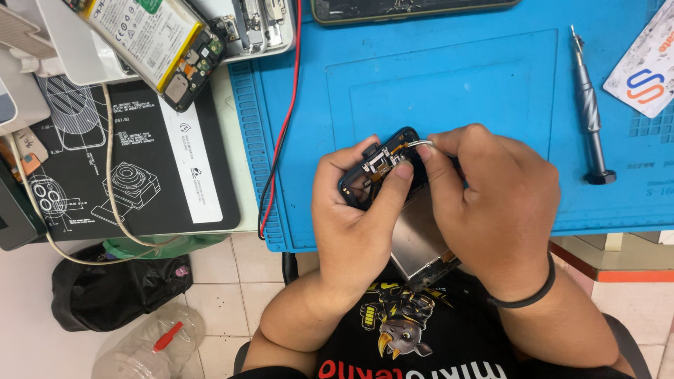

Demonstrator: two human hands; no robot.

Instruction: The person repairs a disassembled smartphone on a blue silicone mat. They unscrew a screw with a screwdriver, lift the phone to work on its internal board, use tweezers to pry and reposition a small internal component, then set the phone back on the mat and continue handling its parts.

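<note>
An opened dark phone (414, 235) with its back cover off rests between both hands over the front edge of the blue mat (449, 77). My left hand (354, 217) grips the phone's left side, thumb pressed on the exposed parts near its top end. My right hand (495, 200) holds a thin metal tool (419, 143), probably tweezers, its tip at the top corner of the phone. A black band circles my right wrist.
A grey screwdriver (588, 112) lies on the mat at right, next to a white card (644, 67). Another opened phone with its battery showing (158, 42) lies at top left. A red-and-black cable (281, 133) runs down the mat's left edge. A black mat (133, 161) with white drawings sits left.
</note>
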